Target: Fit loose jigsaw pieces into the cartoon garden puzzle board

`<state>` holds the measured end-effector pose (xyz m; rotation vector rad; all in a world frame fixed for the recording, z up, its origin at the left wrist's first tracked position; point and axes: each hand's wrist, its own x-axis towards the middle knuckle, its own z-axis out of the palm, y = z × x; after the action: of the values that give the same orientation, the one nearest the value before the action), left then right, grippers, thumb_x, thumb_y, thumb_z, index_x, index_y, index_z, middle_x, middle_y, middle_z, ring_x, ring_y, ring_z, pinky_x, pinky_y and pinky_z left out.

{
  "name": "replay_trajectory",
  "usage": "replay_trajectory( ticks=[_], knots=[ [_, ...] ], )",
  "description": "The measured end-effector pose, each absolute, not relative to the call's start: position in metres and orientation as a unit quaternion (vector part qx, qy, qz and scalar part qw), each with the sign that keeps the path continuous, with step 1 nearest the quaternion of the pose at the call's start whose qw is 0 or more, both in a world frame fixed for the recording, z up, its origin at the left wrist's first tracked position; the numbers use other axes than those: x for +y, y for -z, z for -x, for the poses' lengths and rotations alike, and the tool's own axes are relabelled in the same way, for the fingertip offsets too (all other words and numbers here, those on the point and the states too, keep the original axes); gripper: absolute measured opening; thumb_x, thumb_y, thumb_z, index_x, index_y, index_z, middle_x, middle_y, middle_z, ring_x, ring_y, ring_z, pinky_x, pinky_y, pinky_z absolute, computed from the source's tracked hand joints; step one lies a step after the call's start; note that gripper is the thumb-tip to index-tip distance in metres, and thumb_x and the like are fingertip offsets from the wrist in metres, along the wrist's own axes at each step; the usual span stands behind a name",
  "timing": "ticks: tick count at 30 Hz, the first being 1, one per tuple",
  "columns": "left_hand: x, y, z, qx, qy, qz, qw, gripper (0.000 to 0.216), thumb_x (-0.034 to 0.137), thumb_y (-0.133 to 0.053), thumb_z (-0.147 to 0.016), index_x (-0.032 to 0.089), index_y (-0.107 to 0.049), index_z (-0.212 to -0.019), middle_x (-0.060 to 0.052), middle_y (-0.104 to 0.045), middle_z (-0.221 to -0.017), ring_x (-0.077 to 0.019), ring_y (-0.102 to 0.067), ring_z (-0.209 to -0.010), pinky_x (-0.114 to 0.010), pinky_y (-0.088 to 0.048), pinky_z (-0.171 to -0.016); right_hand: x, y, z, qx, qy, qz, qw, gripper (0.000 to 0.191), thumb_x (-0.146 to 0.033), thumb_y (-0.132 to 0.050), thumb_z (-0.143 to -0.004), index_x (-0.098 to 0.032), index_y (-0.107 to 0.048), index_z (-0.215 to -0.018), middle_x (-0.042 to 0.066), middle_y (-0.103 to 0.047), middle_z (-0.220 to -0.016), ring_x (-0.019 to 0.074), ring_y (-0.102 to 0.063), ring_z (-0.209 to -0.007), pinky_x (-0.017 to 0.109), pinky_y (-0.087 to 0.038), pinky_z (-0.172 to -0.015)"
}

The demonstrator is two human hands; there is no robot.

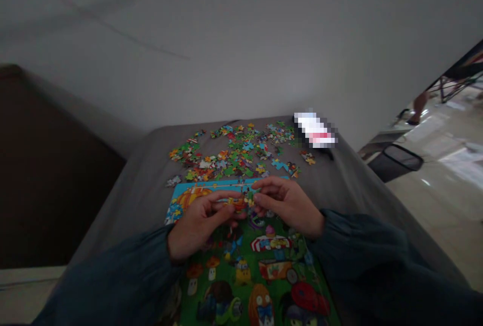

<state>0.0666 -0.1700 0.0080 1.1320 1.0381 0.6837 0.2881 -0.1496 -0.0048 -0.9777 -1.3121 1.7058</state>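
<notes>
Both hands are raised over a colourful cartoon puzzle picture [241,275] with a green ground and a blue top edge. My left hand [206,218] has its thumb and fingers pinched round a small orange and yellow jigsaw piece [238,205]. Close beside it, my right hand [287,202] pinches another small jigsaw piece [249,198], greenish and yellow, between thumb and fingers. The fingertips of the two hands nearly meet, and the pieces' outlines are partly hidden and blurred.
Beyond the picture, many loose jigsaw pieces [234,155] lie spread on the grey cloth [139,175]. A phone [315,131] with a lit, blurred-out screen lies at the back right. A pale wall rises behind; a dark chair [400,160] stands on the tiled floor at right.
</notes>
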Motion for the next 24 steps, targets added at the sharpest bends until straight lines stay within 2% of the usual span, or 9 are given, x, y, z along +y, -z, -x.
replay_trajectory(
  ticks=[5,11,20,24],
  knots=[
    [-0.1718,-0.0125,-0.0707,0.463,-0.295,-0.494,0.674,0.055,0.061,-0.082,-0.073,0.019,-0.064,-0.104,-0.004,-0.079,-0.079,-0.0154,-0.072,-0.072,-0.024,-0.057,-0.071,-0.1516,0.0118,-0.2832,-0.520,-0.664,0.385,0.375,0.033,-0.037,-0.083,-0.075,-0.019,-0.065,-0.096,-0.003,-0.070,-0.074,0.0113,-0.070,-0.065,0.024,-0.056,-0.061],
    [-0.1725,-0.0099,-0.0699,0.473,-0.293,-0.506,0.659,0.050,0.057,-0.085,-0.070,0.019,-0.064,-0.095,0.000,-0.077,-0.072,-0.0122,-0.069,-0.064,-0.021,-0.053,-0.063,-0.1564,0.0074,-0.2809,-0.555,-0.644,0.391,0.351,0.033,-0.038,-0.084,-0.074,-0.018,-0.063,-0.088,-0.003,-0.068,-0.069,0.0089,-0.063,-0.059,0.022,-0.049,-0.057],
    [-0.1719,-0.0114,-0.0711,0.473,-0.295,-0.506,0.658,0.050,0.058,-0.082,-0.074,0.019,-0.065,-0.100,-0.004,-0.079,-0.078,-0.0176,-0.073,-0.071,-0.026,-0.055,-0.067,-0.1556,0.0030,-0.2826,-0.583,-0.608,0.420,0.337,0.031,-0.041,-0.081,-0.076,-0.019,-0.063,-0.087,-0.004,-0.062,-0.067,0.0089,-0.058,-0.057,0.023,-0.046,-0.054],
    [-0.1727,-0.0105,-0.0687,0.476,-0.291,-0.515,0.651,0.058,0.058,-0.080,-0.077,0.018,-0.063,-0.115,-0.005,-0.080,-0.080,-0.0194,-0.074,-0.072,-0.027,-0.054,-0.066,-0.1558,0.0031,-0.2830,-0.588,-0.600,0.425,0.339,0.030,-0.040,-0.082,-0.076,-0.019,-0.063,-0.087,-0.005,-0.061,-0.066,0.0083,-0.056,-0.056,0.023,-0.044,-0.053]
  ],
)
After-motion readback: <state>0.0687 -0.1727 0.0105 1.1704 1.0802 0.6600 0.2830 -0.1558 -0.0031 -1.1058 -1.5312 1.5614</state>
